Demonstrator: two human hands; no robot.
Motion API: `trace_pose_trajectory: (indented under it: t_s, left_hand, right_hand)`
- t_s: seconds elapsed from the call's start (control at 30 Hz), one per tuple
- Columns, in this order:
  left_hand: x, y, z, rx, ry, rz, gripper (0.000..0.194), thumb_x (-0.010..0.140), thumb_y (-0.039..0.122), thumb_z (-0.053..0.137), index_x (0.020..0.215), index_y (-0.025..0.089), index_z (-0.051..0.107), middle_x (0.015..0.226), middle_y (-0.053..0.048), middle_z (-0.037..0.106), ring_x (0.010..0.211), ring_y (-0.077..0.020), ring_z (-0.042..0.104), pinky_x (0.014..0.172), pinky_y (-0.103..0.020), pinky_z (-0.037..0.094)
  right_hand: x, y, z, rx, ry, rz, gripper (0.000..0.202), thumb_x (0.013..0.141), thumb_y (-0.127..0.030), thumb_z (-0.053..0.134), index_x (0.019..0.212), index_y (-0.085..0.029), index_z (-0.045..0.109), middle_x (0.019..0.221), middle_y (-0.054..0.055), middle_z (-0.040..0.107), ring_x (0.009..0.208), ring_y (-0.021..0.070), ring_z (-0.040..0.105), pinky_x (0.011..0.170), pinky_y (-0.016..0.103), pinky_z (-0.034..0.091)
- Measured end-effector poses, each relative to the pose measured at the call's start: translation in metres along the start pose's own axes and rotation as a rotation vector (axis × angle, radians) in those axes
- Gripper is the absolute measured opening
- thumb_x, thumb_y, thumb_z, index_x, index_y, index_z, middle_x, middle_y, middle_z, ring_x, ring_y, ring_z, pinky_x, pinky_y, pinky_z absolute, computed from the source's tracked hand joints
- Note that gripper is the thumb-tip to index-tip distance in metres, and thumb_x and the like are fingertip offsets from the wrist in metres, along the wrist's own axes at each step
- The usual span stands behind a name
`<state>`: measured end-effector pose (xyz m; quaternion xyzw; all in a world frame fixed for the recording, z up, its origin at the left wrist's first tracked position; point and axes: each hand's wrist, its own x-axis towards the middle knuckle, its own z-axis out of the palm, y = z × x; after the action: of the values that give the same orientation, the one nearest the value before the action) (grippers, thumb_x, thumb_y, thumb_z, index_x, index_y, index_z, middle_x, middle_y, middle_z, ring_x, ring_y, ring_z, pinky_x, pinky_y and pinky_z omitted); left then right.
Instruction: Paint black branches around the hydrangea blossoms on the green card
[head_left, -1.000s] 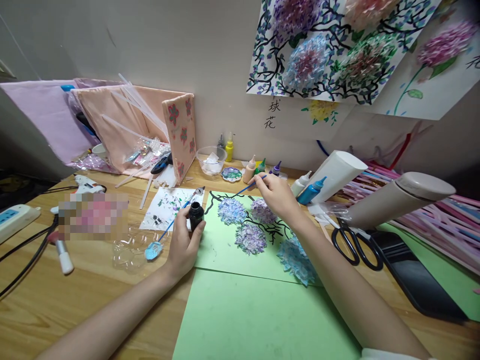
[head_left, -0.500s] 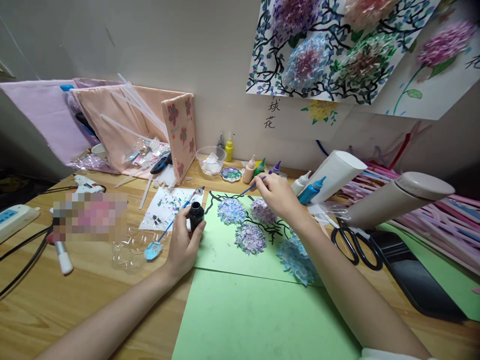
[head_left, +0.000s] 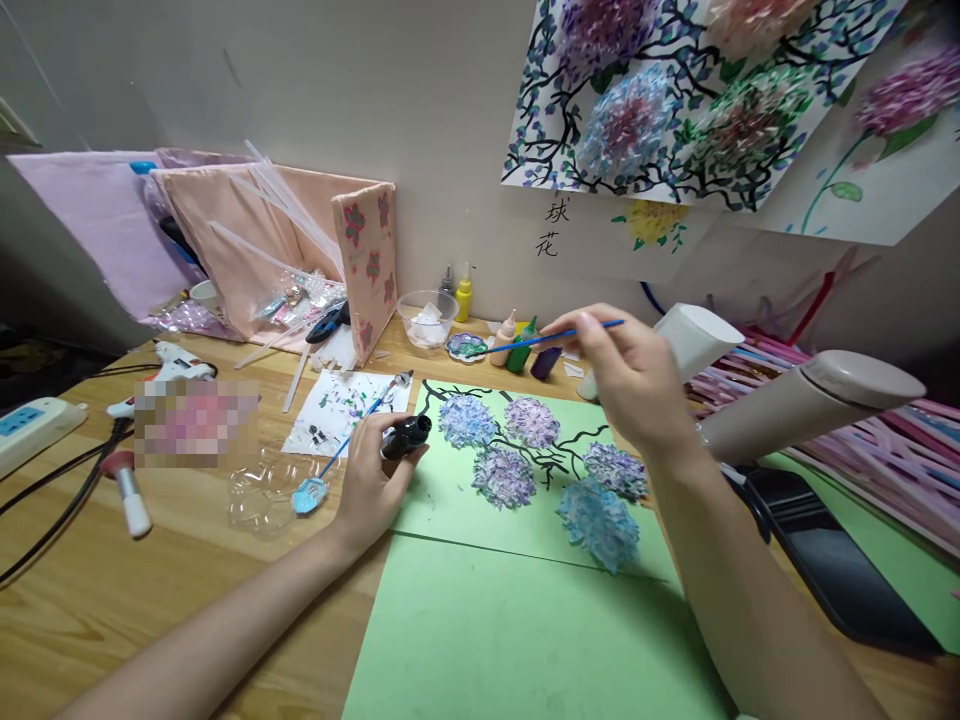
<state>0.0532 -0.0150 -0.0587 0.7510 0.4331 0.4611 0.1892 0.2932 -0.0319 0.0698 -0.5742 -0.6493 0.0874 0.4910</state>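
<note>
My left hand (head_left: 375, 478) is closed around a small black paint bottle (head_left: 405, 437), tilted with its open mouth toward the right, over the left edge of a green sheet (head_left: 450, 520). My right hand (head_left: 626, 375) is raised above the sheet's far right side and pinches a thin blue paintbrush (head_left: 555, 338). The brush tip points left, close to a small scalloped palette (head_left: 466, 346); whether it touches cannot be told. On the sheet are black painted branches (head_left: 551, 468) and several fluffy blue and purple flowers (head_left: 502, 476).
Paint bottles (head_left: 520, 345) stand behind the sheet beside a clear bowl (head_left: 427, 318). At left lie a paint-stained paper (head_left: 334, 408), another brush (head_left: 352, 430), a clear tray (head_left: 259, 495) and a glue gun (head_left: 176, 364). A tumbler (head_left: 810, 400) and black phone (head_left: 840, 560) are at right.
My right hand has lifted the brush off the painted branches and moved right and up, turning the brush flatter. The black bottle in my left hand has tipped from upright toward the right.
</note>
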Motion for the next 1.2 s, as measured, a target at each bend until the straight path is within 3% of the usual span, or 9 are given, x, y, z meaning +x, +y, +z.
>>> trace_pose_trajectory:
  t_s: [0.1,0.23,0.53,0.7,0.83,1.2]
  left_hand:
    - [0.001,0.002,-0.001,0.007,-0.013,0.024,0.027,0.081,0.023,0.058,0.107,0.024,0.049,0.101,-0.004,0.055,0.095,-0.0182,0.052,0.082,-0.034,0.045]
    - [0.002,0.003,-0.001,0.005,-0.017,0.037,0.026,0.08,0.02,0.059,0.105,0.023,0.05,0.1,-0.004,0.056,0.096,-0.0187,0.051,0.081,-0.034,0.045]
    - [0.002,0.005,-0.003,0.01,-0.021,0.101,0.028,0.078,0.018,0.062,0.104,0.023,0.051,0.098,-0.004,0.058,0.094,-0.0186,0.052,0.081,-0.035,0.044]
    - [0.002,0.005,-0.003,0.013,-0.024,0.107,0.028,0.078,0.018,0.061,0.104,0.023,0.051,0.098,-0.003,0.059,0.095,-0.0184,0.052,0.08,-0.034,0.044]
    - [0.002,0.005,-0.002,0.001,-0.021,0.097,0.028,0.078,0.018,0.061,0.104,0.024,0.051,0.098,-0.004,0.059,0.095,-0.0187,0.052,0.08,-0.034,0.045]
    - [0.002,0.005,-0.002,0.005,-0.037,0.08,0.028,0.079,0.021,0.061,0.105,0.024,0.052,0.098,-0.005,0.059,0.095,-0.0201,0.053,0.081,-0.036,0.045]
  right_hand:
    - [-0.009,-0.023,-0.009,0.113,-0.014,-0.058,0.03,0.093,-0.033,0.038,0.083,-0.02,0.063,0.082,0.004,0.066,0.074,0.0136,0.061,0.066,0.028,0.046]
    - [-0.02,-0.038,-0.011,0.067,-0.173,-0.124,0.028,0.093,-0.033,0.041,0.082,-0.021,0.064,0.082,0.003,0.065,0.078,0.015,0.061,0.072,0.029,0.045]
    - [-0.027,-0.042,-0.009,-0.096,-0.365,-0.275,0.024,0.093,-0.028,0.04,0.087,-0.02,0.062,0.08,0.004,0.064,0.079,0.0163,0.057,0.067,0.029,0.042]
    - [-0.028,-0.045,-0.005,-0.091,-0.343,-0.256,0.025,0.093,-0.027,0.039,0.087,-0.02,0.062,0.08,0.003,0.064,0.078,0.0146,0.056,0.068,0.027,0.042]
    - [-0.028,-0.044,0.001,-0.081,-0.419,-0.262,0.023,0.093,-0.025,0.04,0.088,-0.019,0.062,0.084,0.003,0.064,0.086,0.015,0.056,0.073,0.026,0.043]
    - [-0.026,-0.042,0.008,-0.137,-0.508,-0.255,0.029,0.095,-0.028,0.035,0.091,-0.018,0.061,0.083,0.006,0.064,0.083,0.0179,0.055,0.069,0.029,0.042]
